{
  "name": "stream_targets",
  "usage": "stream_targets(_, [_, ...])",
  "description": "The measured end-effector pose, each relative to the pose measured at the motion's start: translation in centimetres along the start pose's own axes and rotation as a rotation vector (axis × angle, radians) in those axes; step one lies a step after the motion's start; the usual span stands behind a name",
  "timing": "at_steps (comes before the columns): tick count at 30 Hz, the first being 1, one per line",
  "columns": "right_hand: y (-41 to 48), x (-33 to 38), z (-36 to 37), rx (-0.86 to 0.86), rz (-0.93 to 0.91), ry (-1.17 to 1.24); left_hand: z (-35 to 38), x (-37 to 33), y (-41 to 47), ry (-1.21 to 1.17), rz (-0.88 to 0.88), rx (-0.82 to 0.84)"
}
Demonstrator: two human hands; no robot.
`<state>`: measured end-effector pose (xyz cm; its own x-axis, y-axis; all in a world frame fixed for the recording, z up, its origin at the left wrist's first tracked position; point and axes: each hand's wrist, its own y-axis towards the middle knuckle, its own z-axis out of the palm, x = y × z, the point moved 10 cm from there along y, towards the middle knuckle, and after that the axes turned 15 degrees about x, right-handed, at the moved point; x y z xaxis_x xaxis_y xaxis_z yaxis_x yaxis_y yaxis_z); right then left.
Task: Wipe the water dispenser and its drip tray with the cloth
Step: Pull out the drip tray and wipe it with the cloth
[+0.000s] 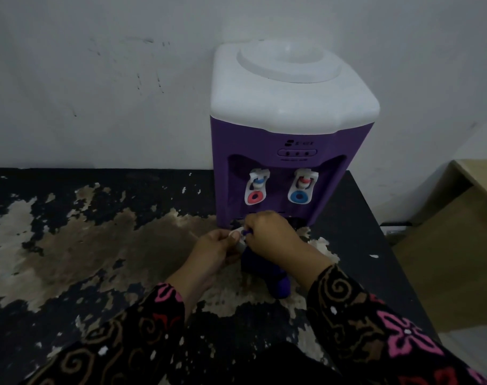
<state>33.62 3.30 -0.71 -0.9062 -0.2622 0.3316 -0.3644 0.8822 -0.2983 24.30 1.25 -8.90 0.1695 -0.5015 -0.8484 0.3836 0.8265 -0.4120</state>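
The water dispenser has a purple body, a white top and two white taps, and stands against the wall at the back of the table. Just in front of its base my two hands meet. My left hand pinches a small white piece at its fingertips. My right hand curls round the top of a dark blue-purple cloth, which hangs down onto the table beneath it. Whether the white piece belongs to the drip tray is unclear. The recess at the dispenser's foot looks dark behind my right hand.
The table is black with large worn, pale patches. Its right edge runs close beside the dispenser, with a light wooden piece of furniture beyond it. A stained white wall stands directly behind.
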Motion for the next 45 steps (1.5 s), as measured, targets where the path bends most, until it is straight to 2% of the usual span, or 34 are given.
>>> stream_targets(4, [-0.7, -1.9, -0.2, 0.039, 0.076, 0.136, 0.1, 0.0, -0.1, -0.001, -0.003, 0.008])
stream_targets(8, [-0.5, -0.4, 0.3, 0.074, 0.048, 0.026, 0.2, -0.3, -0.3, 0.009, 0.014, -0.028])
stream_targets(11, [-0.5, 0.1, 1.1, 0.141, 0.035, 0.034, 0.1, -0.5, -0.4, 0.004, 0.014, -0.038])
stream_targets(14, [-0.8, -1.1, 0.1, 0.108, 0.096, 0.082, 0.3, -0.4, -0.6, -0.006, 0.027, -0.029])
stream_targets(17, [-0.9, -0.4, -0.2, 0.055, 0.102, 0.022, 0.3, -0.4, -0.6, 0.008, 0.018, -0.029])
stream_targets(21, [-1.2, 0.5, 1.4, 0.136, 0.052, -0.020, 0.1, -0.4, -0.7, 0.027, 0.006, -0.005])
stream_targets(26, [-1.5, 0.1, 1.1, 0.156, 0.053, -0.085, 0.4, 0.3, -0.9, 0.027, -0.018, -0.019])
stream_targets(32, [-1.1, 0.9, 1.3, 0.106, 0.059, -0.236, 0.8, 0.3, -1.2, 0.051, -0.025, -0.022])
stream_targets(36, [-1.7, 0.9, 2.1, 0.073, 0.044, -0.235, 0.6, 0.5, -1.3, 0.045, -0.043, -0.038])
stream_targets(41, [-2.8, -1.5, 2.9, 0.131, 0.125, -0.168, -0.4, 0.5, -1.4, 0.088, -0.063, -0.038])
stream_targets(45, [-2.4, 0.0, 2.0, 0.033, 0.043, -0.125, 0.0, -0.3, -0.9, 0.148, -0.046, 0.001])
